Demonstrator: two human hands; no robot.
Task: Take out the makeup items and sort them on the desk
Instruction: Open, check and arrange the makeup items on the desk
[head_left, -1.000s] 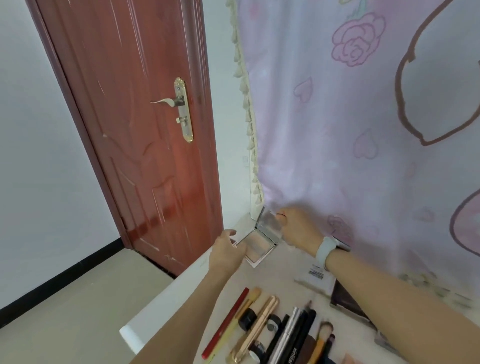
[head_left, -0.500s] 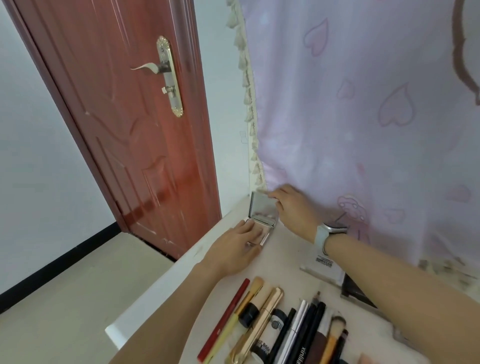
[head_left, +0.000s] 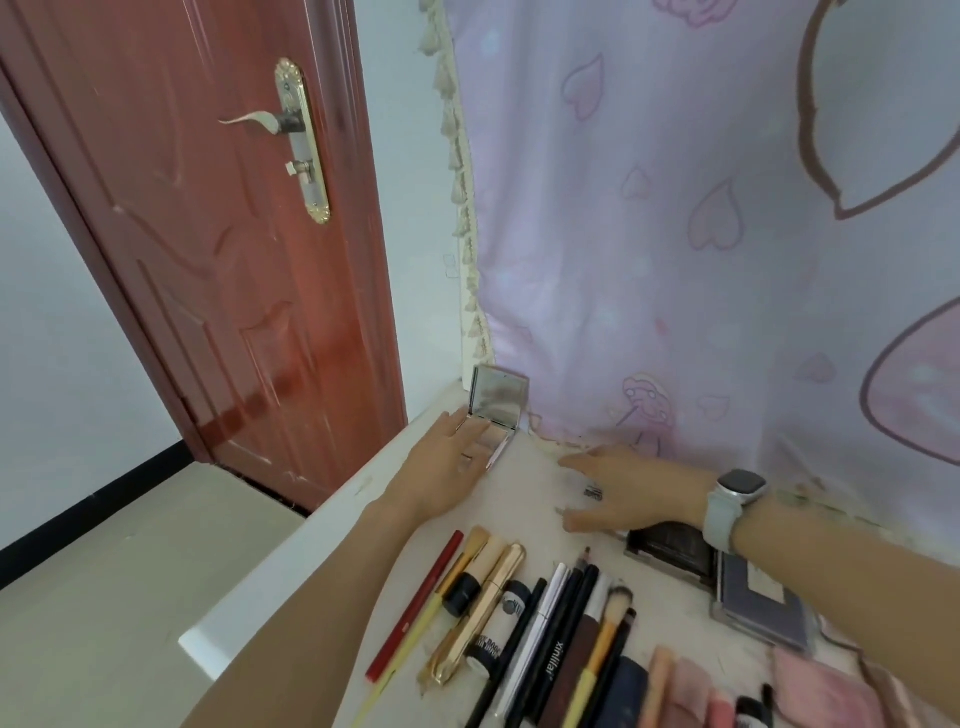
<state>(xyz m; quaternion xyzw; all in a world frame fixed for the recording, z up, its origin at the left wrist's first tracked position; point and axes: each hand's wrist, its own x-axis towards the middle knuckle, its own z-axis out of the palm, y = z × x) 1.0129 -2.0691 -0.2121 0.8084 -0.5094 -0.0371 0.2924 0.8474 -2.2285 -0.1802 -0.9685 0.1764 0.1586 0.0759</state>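
Two hands are working near the middle of the frame, at the far corner of the desk. A small powder compact is standing open there, its mirror lid upright beside the pink curtain. The left hand is lying flat with straight fingers on the compact's base. The right hand, wearing a watch, is hovering spread and relaxed, holding nothing, just to the right. I judge the compact is light, stiff and smooth, with a fragile mirror and hinge; better to hold it by the side edges of the base. Pencils and brushes are lying in a row at the lower centre.
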